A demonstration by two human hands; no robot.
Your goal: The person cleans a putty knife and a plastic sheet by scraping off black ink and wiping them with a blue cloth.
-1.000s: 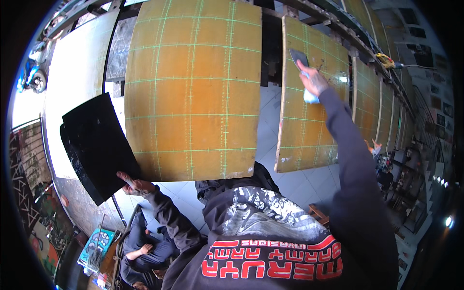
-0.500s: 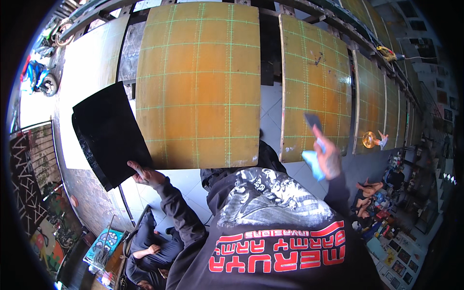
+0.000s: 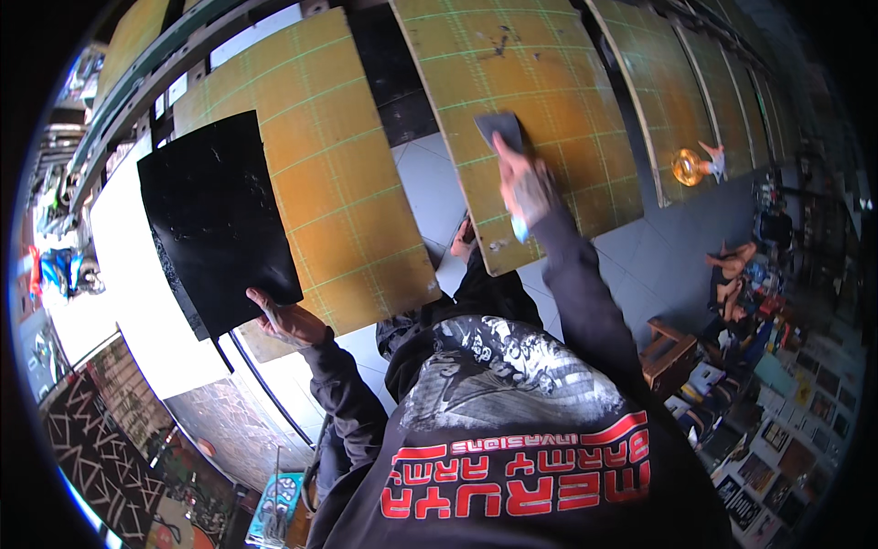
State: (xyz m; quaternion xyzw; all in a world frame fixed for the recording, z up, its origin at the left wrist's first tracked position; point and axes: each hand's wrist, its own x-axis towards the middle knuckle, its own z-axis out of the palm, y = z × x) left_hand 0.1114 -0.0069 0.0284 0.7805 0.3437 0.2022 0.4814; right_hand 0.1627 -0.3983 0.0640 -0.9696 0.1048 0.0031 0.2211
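My left hand [image 3: 288,320] grips the lower edge of a floppy black sheet [image 3: 219,220], thumb on top. The sheet hangs over the left part of a yellow-brown board [image 3: 320,137] marked with green grid lines. My right hand [image 3: 529,188], slightly blurred, is closed round a flat grey scraper [image 3: 497,131], its index finger stretched along the blade. The scraper is over a second gridded board [image 3: 558,101] to the right; contact is hard to tell. A bit of light-blue material [image 3: 520,229] shows under the right hand.
More boards [image 3: 672,101] stand in a row to the right, with a roll of amber tape [image 3: 688,167] on one. Dark rails [image 3: 174,82] run behind. A tiled floor [image 3: 430,183] shows between boards. A person [image 3: 729,274] sits far right; a wooden stool [image 3: 669,357] stands nearer.
The view has turned and shifted right, so the boards sit further left and tilted. My right arm reaches further forward with the scraper. The black sheet stays in my left hand.
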